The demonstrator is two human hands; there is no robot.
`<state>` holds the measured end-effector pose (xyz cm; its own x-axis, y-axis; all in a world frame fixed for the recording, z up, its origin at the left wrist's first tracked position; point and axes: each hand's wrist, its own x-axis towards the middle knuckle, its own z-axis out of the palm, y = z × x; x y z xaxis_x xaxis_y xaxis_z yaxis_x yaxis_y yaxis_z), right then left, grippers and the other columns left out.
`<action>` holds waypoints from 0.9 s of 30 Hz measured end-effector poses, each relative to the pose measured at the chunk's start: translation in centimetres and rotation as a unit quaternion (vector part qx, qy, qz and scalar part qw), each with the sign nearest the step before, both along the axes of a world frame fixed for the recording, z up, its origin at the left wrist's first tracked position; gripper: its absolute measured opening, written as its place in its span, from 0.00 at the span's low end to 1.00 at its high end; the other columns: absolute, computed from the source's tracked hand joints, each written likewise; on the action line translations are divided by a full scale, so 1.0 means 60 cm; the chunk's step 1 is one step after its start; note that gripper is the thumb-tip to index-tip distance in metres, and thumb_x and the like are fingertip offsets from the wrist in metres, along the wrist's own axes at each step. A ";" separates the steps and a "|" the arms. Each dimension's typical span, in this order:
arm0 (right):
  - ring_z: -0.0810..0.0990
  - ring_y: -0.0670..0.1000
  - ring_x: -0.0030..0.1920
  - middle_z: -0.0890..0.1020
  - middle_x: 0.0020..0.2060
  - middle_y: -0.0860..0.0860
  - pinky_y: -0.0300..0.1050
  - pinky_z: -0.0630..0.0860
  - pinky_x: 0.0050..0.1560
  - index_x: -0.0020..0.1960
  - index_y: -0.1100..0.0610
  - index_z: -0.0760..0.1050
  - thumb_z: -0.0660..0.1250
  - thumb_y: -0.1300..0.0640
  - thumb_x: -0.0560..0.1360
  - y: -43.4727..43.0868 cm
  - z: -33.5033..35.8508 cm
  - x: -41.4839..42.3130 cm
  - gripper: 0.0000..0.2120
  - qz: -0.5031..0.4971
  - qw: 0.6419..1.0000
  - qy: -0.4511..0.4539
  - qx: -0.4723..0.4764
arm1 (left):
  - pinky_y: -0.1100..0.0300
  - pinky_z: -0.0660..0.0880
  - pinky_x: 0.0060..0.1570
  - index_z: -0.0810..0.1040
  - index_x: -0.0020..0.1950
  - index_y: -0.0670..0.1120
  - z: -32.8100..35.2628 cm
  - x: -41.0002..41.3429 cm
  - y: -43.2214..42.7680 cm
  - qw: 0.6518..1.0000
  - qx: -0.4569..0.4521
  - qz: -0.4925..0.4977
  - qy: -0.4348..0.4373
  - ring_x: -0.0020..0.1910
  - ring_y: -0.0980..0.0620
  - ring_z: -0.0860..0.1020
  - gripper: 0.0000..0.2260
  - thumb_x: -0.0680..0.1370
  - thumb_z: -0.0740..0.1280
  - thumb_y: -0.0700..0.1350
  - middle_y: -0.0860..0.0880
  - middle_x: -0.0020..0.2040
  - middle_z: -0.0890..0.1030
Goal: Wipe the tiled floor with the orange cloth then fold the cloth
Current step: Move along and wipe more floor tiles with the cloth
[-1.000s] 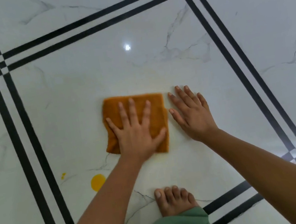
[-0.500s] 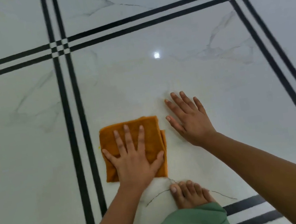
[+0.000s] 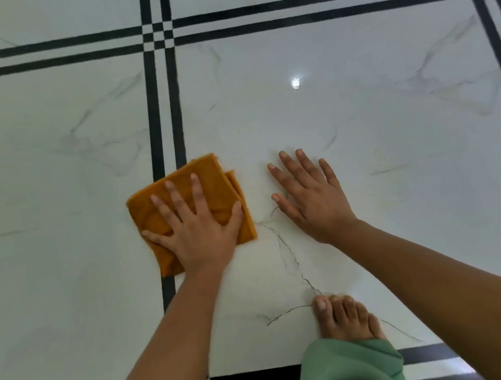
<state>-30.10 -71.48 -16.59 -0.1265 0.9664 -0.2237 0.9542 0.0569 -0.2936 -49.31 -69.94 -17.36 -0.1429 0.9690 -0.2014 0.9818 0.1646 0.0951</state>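
The orange cloth (image 3: 204,174), folded into a rough square, lies flat on the white marble-look tiled floor (image 3: 381,136), partly over the paired black tile lines. My left hand (image 3: 196,228) presses down on it with fingers spread, palm flat over its near half. My right hand (image 3: 312,196) rests flat on the bare tile just right of the cloth, fingers apart, holding nothing.
Double black lines (image 3: 166,104) cross the floor in a grid. A bare foot (image 3: 345,319) with a green trouser leg (image 3: 347,371) stands near the lower right. Thin dark veins run across the tile between foot and hands. A bright light reflection (image 3: 295,82) shows farther ahead.
My left hand has slid the cloth leftward across the tile, from beside my right hand onto the black lines. The yellow spot seen a second ago is no longer visible. My right hand stayed planted.
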 end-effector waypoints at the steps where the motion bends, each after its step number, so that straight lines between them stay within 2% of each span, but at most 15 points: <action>1: 0.43 0.49 0.75 0.51 0.76 0.48 0.49 0.38 0.72 0.75 0.46 0.49 0.38 0.37 0.75 0.003 -0.002 -0.001 0.31 -0.004 1.000 -0.002 0.006 | 0.24 0.45 0.61 0.46 0.76 0.54 0.001 0.008 -0.012 1.000 0.002 0.005 -0.005 0.74 0.35 0.45 0.40 0.69 0.43 0.73 0.41 0.77 0.48; 4: 0.40 0.47 0.74 0.51 0.76 0.48 0.50 0.38 0.72 0.75 0.46 0.48 0.37 0.36 0.75 0.014 -0.003 -0.002 0.31 -0.001 1.000 -0.007 0.004 | 0.25 0.47 0.60 0.50 0.76 0.53 0.000 0.002 -0.068 0.992 -0.014 -0.126 0.009 0.73 0.33 0.51 0.40 0.69 0.43 0.74 0.41 0.76 0.54; 6: 0.37 0.46 0.72 0.49 0.76 0.48 0.49 0.37 0.72 0.76 0.46 0.46 0.37 0.36 0.75 0.013 -0.007 -0.003 0.31 0.009 1.000 -0.011 -0.005 | 0.25 0.47 0.61 0.48 0.76 0.55 -0.001 -0.024 -0.050 0.985 -0.021 -0.171 0.024 0.74 0.34 0.49 0.41 0.68 0.42 0.75 0.42 0.77 0.52; 9: 0.39 0.47 0.74 0.50 0.76 0.48 0.50 0.37 0.72 0.76 0.46 0.47 0.37 0.38 0.76 0.008 -0.011 0.001 0.30 0.023 1.000 -0.018 0.000 | 0.25 0.44 0.62 0.40 0.75 0.57 -0.003 -0.032 0.011 0.999 -0.017 -0.029 0.002 0.74 0.37 0.41 0.42 0.66 0.41 0.75 0.43 0.77 0.44; 11: 0.43 0.49 0.75 0.51 0.76 0.47 0.50 0.39 0.72 0.76 0.47 0.47 0.38 0.39 0.76 0.012 -0.012 0.005 0.30 0.018 1.000 -0.015 0.010 | 0.24 0.45 0.61 0.41 0.76 0.56 0.002 -0.009 0.000 1.000 -0.012 0.012 0.002 0.74 0.36 0.42 0.42 0.67 0.41 0.75 0.42 0.77 0.45; 14: 0.39 0.45 0.73 0.46 0.75 0.45 0.49 0.37 0.71 0.74 0.47 0.42 0.37 0.37 0.75 0.022 -0.006 0.011 0.30 -0.009 1.000 -0.014 0.010 | 0.24 0.48 0.61 0.50 0.76 0.54 0.004 0.012 -0.066 0.988 -0.019 -0.154 0.012 0.73 0.33 0.50 0.40 0.69 0.44 0.75 0.41 0.76 0.53; 16: 0.38 0.45 0.72 0.46 0.75 0.45 0.48 0.36 0.71 0.75 0.47 0.42 0.37 0.36 0.75 0.025 -0.005 0.014 0.31 -0.008 1.000 -0.015 0.009 | 0.24 0.49 0.61 0.52 0.75 0.55 0.000 -0.003 -0.046 0.975 -0.013 -0.221 0.023 0.73 0.34 0.52 0.40 0.68 0.44 0.75 0.42 0.76 0.55; 17: 0.38 0.44 0.72 0.48 0.76 0.46 0.48 0.36 0.71 0.75 0.47 0.43 0.37 0.37 0.75 0.024 -0.004 0.015 0.31 -0.004 1.000 -0.017 0.011 | 0.25 0.48 0.61 0.50 0.75 0.57 -0.003 -0.009 -0.020 0.978 -0.006 -0.207 0.023 0.74 0.34 0.51 0.40 0.68 0.44 0.75 0.43 0.76 0.53; 21: 0.38 0.43 0.72 0.49 0.76 0.47 0.46 0.35 0.71 0.76 0.48 0.44 0.36 0.38 0.74 0.023 0.001 0.017 0.32 -0.017 1.000 0.001 0.009 | 0.26 0.45 0.63 0.42 0.75 0.57 0.000 0.012 0.053 1.000 -0.015 -0.016 0.001 0.74 0.37 0.42 0.41 0.66 0.41 0.74 0.44 0.77 0.44; 24: 0.39 0.44 0.72 0.51 0.76 0.49 0.46 0.37 0.71 0.76 0.51 0.47 0.37 0.38 0.75 0.040 0.019 -0.008 0.33 -0.002 0.999 0.029 0.031 | 0.31 0.47 0.66 0.43 0.76 0.56 0.014 0.004 0.034 0.998 -0.024 -0.063 -0.016 0.75 0.40 0.45 0.40 0.68 0.41 0.73 0.46 0.77 0.47; 27: 0.42 0.48 0.75 0.51 0.76 0.50 0.48 0.38 0.72 0.76 0.52 0.47 0.40 0.40 0.77 0.060 0.029 -0.060 0.31 0.059 0.996 0.060 0.026 | 0.39 0.52 0.68 0.53 0.76 0.52 0.027 -0.062 0.019 0.991 0.029 -0.084 -0.100 0.75 0.46 0.52 0.34 0.73 0.47 0.66 0.47 0.76 0.56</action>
<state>-33.70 -67.90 -14.85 -0.2623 0.9532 -0.1506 0.8980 0.1840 -0.3996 -53.02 -68.78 -15.72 0.0580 0.9865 -0.1530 0.9554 -0.0104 0.2953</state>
